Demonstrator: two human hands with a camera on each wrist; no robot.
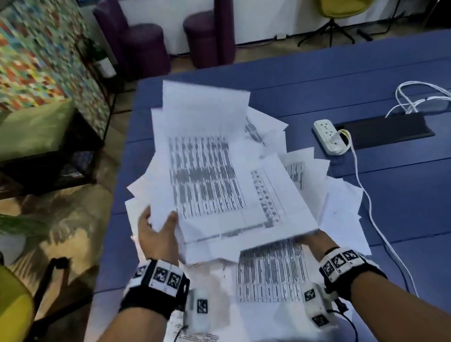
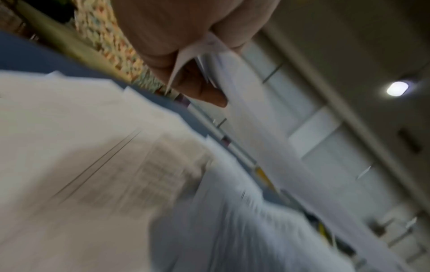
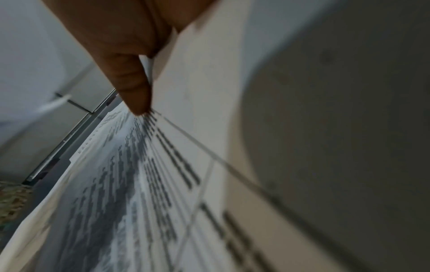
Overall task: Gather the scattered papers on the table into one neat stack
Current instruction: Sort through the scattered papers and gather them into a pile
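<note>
A loose bundle of white printed papers (image 1: 214, 177) is lifted off the blue table (image 1: 389, 209), fanned out and uneven. My left hand (image 1: 157, 233) grips its lower left corner, thumb on top; the left wrist view shows paper edges (image 2: 209, 55) pinched between thumb and fingers. My right hand (image 1: 313, 241) holds the lower right corner, mostly hidden under the sheets; in the right wrist view a finger (image 3: 132, 82) presses against the printed papers (image 3: 163, 184). More papers (image 1: 271, 274) lie flat on the table beneath and around the bundle.
A white power strip (image 1: 328, 136) with a plugged white cable (image 1: 373, 211) lies right of the papers beside a black cable hatch (image 1: 389, 130). The table's left edge is close to my left hand. Purple stools and yellow chairs stand on the floor around.
</note>
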